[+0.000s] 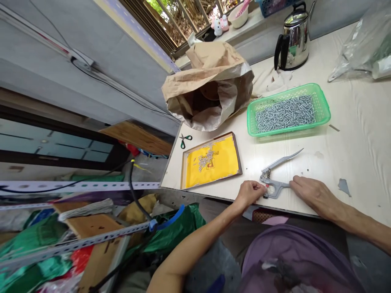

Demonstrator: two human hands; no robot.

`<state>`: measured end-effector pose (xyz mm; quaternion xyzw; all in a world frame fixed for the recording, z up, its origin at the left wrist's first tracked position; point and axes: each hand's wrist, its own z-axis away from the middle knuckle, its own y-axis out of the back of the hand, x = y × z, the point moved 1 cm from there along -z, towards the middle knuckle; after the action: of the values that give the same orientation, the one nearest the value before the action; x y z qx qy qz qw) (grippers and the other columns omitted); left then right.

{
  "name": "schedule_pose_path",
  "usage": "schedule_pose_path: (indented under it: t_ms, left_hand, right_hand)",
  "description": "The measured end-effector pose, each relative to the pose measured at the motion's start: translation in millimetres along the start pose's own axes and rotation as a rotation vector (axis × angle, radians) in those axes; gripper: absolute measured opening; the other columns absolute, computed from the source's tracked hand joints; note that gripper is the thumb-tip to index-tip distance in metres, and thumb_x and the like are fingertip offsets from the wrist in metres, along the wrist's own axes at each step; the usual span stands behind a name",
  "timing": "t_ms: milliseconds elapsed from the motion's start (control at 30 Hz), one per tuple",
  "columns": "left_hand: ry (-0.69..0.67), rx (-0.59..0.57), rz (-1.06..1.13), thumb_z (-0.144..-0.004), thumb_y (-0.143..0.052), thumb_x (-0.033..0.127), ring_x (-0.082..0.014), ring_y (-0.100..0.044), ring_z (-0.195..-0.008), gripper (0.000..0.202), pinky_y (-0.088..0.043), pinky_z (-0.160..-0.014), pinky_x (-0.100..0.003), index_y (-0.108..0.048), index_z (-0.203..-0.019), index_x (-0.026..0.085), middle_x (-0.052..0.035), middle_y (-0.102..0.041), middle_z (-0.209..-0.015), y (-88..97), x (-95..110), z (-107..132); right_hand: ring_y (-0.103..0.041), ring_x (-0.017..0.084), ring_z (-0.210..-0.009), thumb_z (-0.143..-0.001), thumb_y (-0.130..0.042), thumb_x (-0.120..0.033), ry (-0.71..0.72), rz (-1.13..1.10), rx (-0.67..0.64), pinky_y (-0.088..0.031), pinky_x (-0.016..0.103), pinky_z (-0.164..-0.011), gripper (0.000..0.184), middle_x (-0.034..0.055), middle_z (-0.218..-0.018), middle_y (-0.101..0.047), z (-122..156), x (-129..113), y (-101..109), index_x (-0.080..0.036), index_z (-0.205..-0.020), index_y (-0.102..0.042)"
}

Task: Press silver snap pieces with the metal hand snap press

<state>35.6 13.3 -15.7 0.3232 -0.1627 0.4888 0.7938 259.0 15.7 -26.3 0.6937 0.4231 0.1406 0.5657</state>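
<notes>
A metal hand press tool with a long curved lever lies near the table's front edge. My left hand is closed in a pinch at the tool's jaw, holding something too small to make out. My right hand rests flat on the table, fingertips on the tool's lower handle. Left of the tool sits a shallow brown tray with a yellow lining and a small heap of metal pieces. Behind the tool stands a green basket full of small metal parts.
A crumpled brown paper sack stands at the back left, green-handled scissors beside it. A steel kettle and a clear plastic bag are at the back. Clutter and metal angle bars lie left of the table.
</notes>
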Motion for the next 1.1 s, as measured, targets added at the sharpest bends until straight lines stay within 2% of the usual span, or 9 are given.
schedule_pose_path:
  t_ms: [200,300,433,500,567,733,933,1000,1100]
  left_hand:
    - [0.13,-0.14,-0.051,-0.077,-0.07,0.024,-0.0052,-0.041,-0.036,0.015,-0.03,-0.04,-0.016,-0.067,-0.074,0.01,0.007,-0.047,-0.038,3.8,5.3,-3.6]
    - [0.144,-0.15,-0.04,-0.075,-0.074,0.029,-0.0055,-0.043,-0.037,0.019,-0.033,-0.041,-0.015,-0.068,-0.073,0.01,0.0067,-0.048,-0.039,3.6,3.1,-4.6]
    - [0.146,-0.126,-0.025,-0.078,-0.072,0.026,-0.0052,-0.044,-0.037,0.017,-0.035,-0.04,-0.015,-0.068,-0.075,0.01,0.0069,-0.049,-0.039,2.0,0.0,-4.1]
    - [0.146,-0.115,-0.02,-0.078,-0.071,0.024,-0.0052,-0.044,-0.037,0.015,-0.035,-0.04,-0.015,-0.068,-0.076,0.01,0.007,-0.049,-0.039,1.4,-0.1,-3.0]
    - [0.149,-0.105,-0.018,-0.078,-0.072,0.024,-0.0051,-0.044,-0.036,0.016,-0.035,-0.04,-0.015,-0.068,-0.076,0.009,0.0068,-0.049,-0.039,0.7,0.5,-1.8]
    - [0.152,-0.087,-0.008,-0.079,-0.07,0.021,-0.0046,-0.043,-0.035,0.014,-0.035,-0.038,-0.015,-0.065,-0.072,0.01,0.0073,-0.048,-0.039,-2.0,3.7,-0.7]
    - [0.143,-0.092,-0.101,-0.082,-0.067,0.024,-0.0071,-0.045,-0.038,0.015,-0.039,-0.042,-0.018,-0.067,-0.075,0.011,0.0071,-0.047,-0.041,-0.4,3.5,1.2]
    - [0.044,-0.027,-0.236,-0.083,-0.067,0.029,-0.0102,-0.052,-0.046,0.019,-0.044,-0.049,-0.022,-0.067,-0.075,0.011,0.0038,-0.053,-0.048,0.4,2.9,5.5]
    - [-0.35,0.188,-0.504,-0.083,-0.068,0.03,-0.0184,-0.063,-0.078,0.016,-0.052,-0.072,-0.03,-0.069,-0.085,0.013,-0.0042,-0.066,-0.079,-4.6,7.0,11.2]
  right_hand:
    - [-0.052,0.017,-0.067,-0.087,-0.036,-0.003,-0.033,-0.061,-0.184,-0.037,0.028,-0.057,0.025,0.0038,-0.08,-0.056,-1.8,7.0,-2.9,-0.021,-0.082,-0.053]
    - [-0.057,0.021,-0.083,-0.089,-0.052,-0.025,-0.05,-0.022,-0.233,-0.044,0.031,-0.067,0.013,0.0094,-0.098,-0.061,-6.4,18.2,-2.6,-0.019,-0.098,-0.058]
    - [-0.044,0.039,-0.125,-0.067,-0.076,-0.054,-0.082,0.155,-0.225,-0.043,0.049,-0.091,0.081,0.022,-0.141,-0.046,-18.3,42.9,1.2,-0.015,-0.133,-0.048]
    - [-0.036,0.041,-0.133,-0.06,-0.077,-0.059,-0.063,0.19,-0.27,-0.037,0.055,-0.099,0.094,0.0227,-0.143,-0.045,-24.4,52.9,1.7,-0.013,-0.136,-0.046]
    - [-0.038,0.041,-0.131,-0.057,-0.077,-0.062,-0.041,0.196,-0.327,-0.033,0.057,-0.102,0.097,0.0223,-0.137,-0.052,-29.2,58.1,1.3,-0.012,-0.135,-0.047]
    - [-0.055,0.035,-0.108,-0.059,-0.075,-0.056,-0.035,0.216,-0.338,-0.035,0.053,-0.097,0.082,0.0182,-0.119,-0.063,-34.2,53.7,2.9,-0.014,-0.126,-0.054]
    - [-0.054,0.027,-0.089,-0.065,-0.073,-0.046,-0.023,0.287,-0.332,-0.038,0.04,-0.083,0.053,0.0118,-0.097,-0.065,-31.5,39.3,6.2,-0.014,-0.105,-0.06]
    - [-0.053,0.026,-0.086,-0.066,-0.072,-0.042,-0.039,0.281,-0.335,-0.037,0.037,-0.077,0.043,0.0101,-0.092,-0.063,-30.8,35.1,7.2,-0.015,-0.098,-0.06]
    - [-0.051,0.025,-0.085,-0.068,-0.071,-0.037,-0.057,0.249,-0.348,-0.036,0.035,-0.073,0.034,0.0093,-0.09,-0.062,-29.7,30.4,8.8,-0.016,-0.091,-0.06]
